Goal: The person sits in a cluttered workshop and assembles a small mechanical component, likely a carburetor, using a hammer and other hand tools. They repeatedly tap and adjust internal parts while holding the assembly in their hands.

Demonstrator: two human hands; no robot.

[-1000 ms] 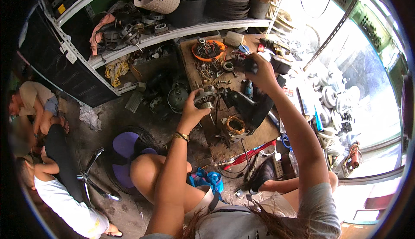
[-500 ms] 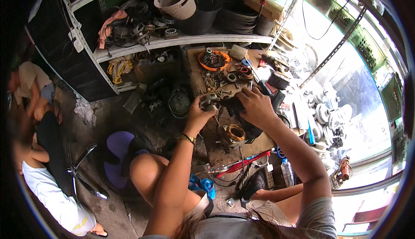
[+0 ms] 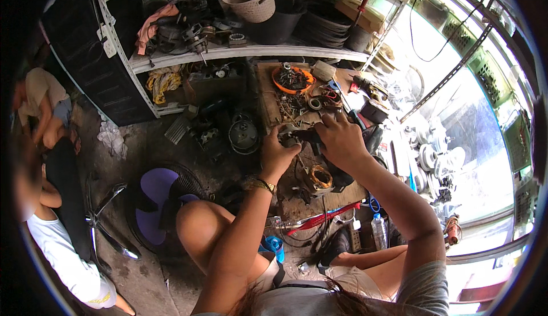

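Gripping a metal motor part (image 3: 289,138) above the tabletop (image 3: 349,194), the left hand (image 3: 279,154) curls its fingers around it; the right hand (image 3: 343,143) bends over a dark piece (image 3: 309,136) just beside, its fingertips too hidden to tell whether they pinch it; the copper-wound stator (image 3: 319,186) sits apart nearby, so the work looks partway, with stator and held part separate

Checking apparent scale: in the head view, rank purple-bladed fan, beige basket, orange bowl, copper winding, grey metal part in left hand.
1. Purple-bladed fan
2. Beige basket
3. Orange bowl
Unranked, both smaller: copper winding and grey metal part; the left hand partly covers the latter.
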